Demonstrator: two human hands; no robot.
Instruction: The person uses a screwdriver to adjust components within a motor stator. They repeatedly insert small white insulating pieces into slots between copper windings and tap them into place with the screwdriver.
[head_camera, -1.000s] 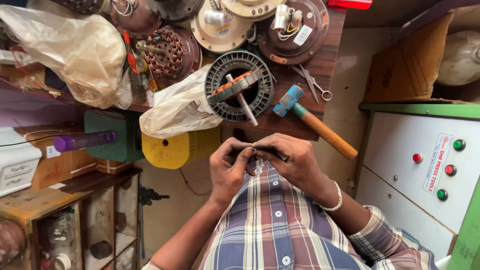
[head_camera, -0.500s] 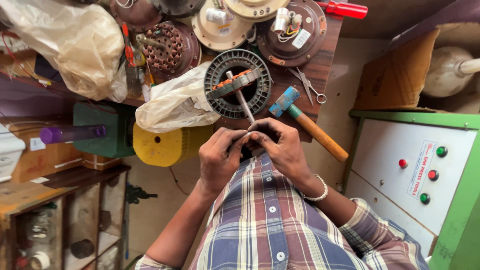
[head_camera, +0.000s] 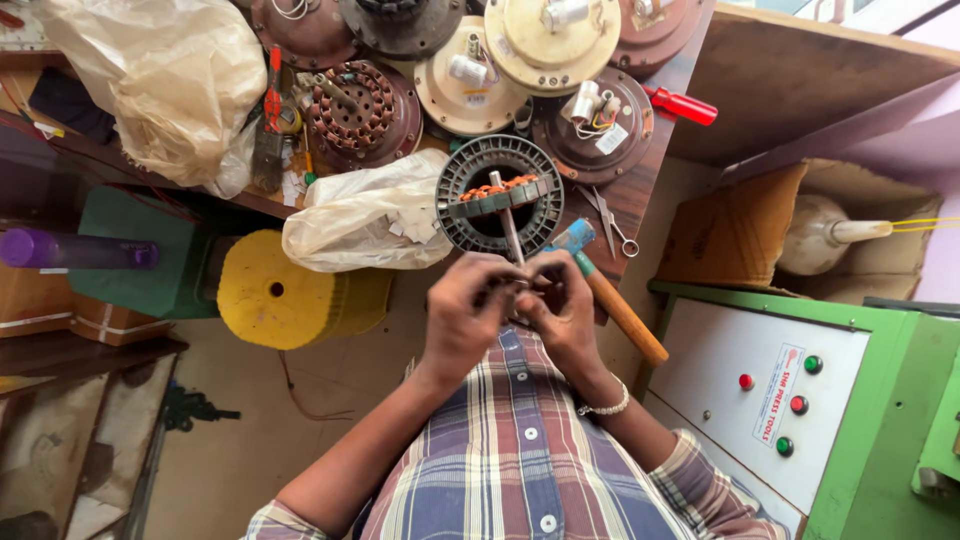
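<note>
Closest to the camera is a plaid shirt (head_camera: 520, 460), and just above it both hands are bunched together over something small. The left hand (head_camera: 462, 320) and the right hand (head_camera: 562, 312) have their fingers curled in and touching, pinching a little dark part between them that's too hidden to make out. A thin metal shaft (head_camera: 509, 222) runs up from right by the fingertips into the round dark stator (head_camera: 499, 195) with copper windings, sitting on the edge of the wooden bench (head_camera: 640, 185). Just beside the right hand lies a hammer (head_camera: 612, 300) with a blue head and wooden handle. Scissors (head_camera: 610, 218) are next to the stator, a crumpled plastic bag (head_camera: 365, 212) on its other side. Further back is a bunch of round fan motor housings (head_camera: 555, 40) and a red-handled screwdriver (head_camera: 682, 104).
</note>
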